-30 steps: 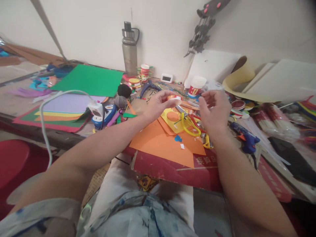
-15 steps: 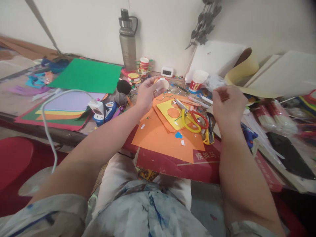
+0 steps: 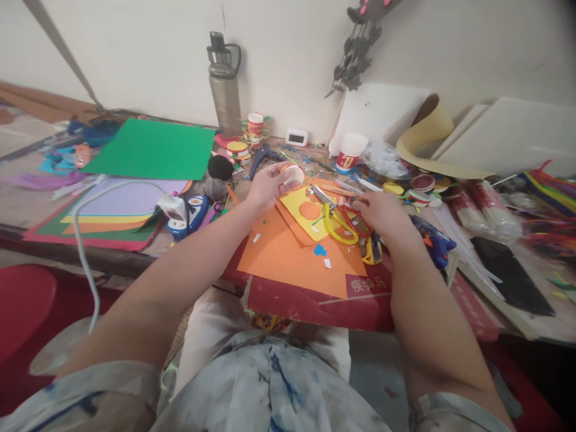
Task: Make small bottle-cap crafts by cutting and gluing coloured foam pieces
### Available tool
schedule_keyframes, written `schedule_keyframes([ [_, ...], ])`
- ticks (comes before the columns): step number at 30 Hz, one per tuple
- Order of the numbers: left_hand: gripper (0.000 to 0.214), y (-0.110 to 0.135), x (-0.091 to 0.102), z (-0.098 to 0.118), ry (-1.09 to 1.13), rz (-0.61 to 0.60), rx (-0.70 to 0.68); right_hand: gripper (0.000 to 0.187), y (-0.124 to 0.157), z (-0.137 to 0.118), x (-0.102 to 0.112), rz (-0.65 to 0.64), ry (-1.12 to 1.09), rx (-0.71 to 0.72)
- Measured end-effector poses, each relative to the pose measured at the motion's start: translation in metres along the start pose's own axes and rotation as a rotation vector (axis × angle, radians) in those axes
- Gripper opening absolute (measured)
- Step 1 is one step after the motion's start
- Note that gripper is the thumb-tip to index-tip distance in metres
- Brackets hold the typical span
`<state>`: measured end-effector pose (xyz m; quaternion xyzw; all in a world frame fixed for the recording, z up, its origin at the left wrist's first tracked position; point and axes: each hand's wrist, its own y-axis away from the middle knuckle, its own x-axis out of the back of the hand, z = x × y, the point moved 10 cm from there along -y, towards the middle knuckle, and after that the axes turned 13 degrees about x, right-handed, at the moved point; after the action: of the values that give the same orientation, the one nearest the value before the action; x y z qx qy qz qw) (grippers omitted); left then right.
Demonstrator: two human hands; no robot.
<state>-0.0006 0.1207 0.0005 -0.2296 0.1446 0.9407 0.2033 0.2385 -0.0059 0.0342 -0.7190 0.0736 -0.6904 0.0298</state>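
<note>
One green sheet (image 3: 153, 149) lies toward the back left corner of the desk (image 3: 27, 155), with one stack of coloured paper (image 3: 114, 204) at the front edge below it. One bottle (image 3: 225, 99) stands at the back edge; before it sit two pompoms, one black (image 3: 220, 168), one grey (image 3: 215, 188). Near the middle is one white disc (image 3: 295, 175), up in the left hand (image 3: 263, 187). One clock (image 3: 297, 137) and one paper cup (image 3: 351, 153) stand along the back edge. Toward the front edge lie one yellow square (image 3: 294, 201) bearing one orange circle (image 3: 310, 210), one blue heart (image 3: 320, 249), one pair of scissors (image 3: 328, 225) and one cutter (image 3: 372, 251). One phone (image 3: 513, 276) lies near the right front edge.

The left forearm slants inward, thumb and fingers pinching the disc. The right hand (image 3: 380, 210) is palm down, fingers bent beside the scissors' red handle; whether they grip it, I cannot tell.
</note>
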Motion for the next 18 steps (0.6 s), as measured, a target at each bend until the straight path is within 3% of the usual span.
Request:
schedule_keyframes([
  [5, 0.008, -0.002, 0.000, 0.001, -0.029, -0.014, -0.033, 0.026, 0.001, -0.005, 0.001, 0.084, -0.026, 0.080],
  [9, 0.007, -0.002, 0.002, 0.000, -0.032, 0.018, -0.021, 0.023, 0.001, -0.004, 0.001, 0.080, -0.118, 0.090],
  [15, 0.006, 0.004, 0.000, 0.000, -0.008, 0.036, -0.003, 0.016, -0.002, 0.014, 0.011, 0.175, -0.064, -0.011],
  [18, 0.007, 0.006, -0.002, -0.001, 0.008, 0.019, 0.002, 0.022, -0.008, 0.002, 0.005, 0.169, -0.063, 0.090],
])
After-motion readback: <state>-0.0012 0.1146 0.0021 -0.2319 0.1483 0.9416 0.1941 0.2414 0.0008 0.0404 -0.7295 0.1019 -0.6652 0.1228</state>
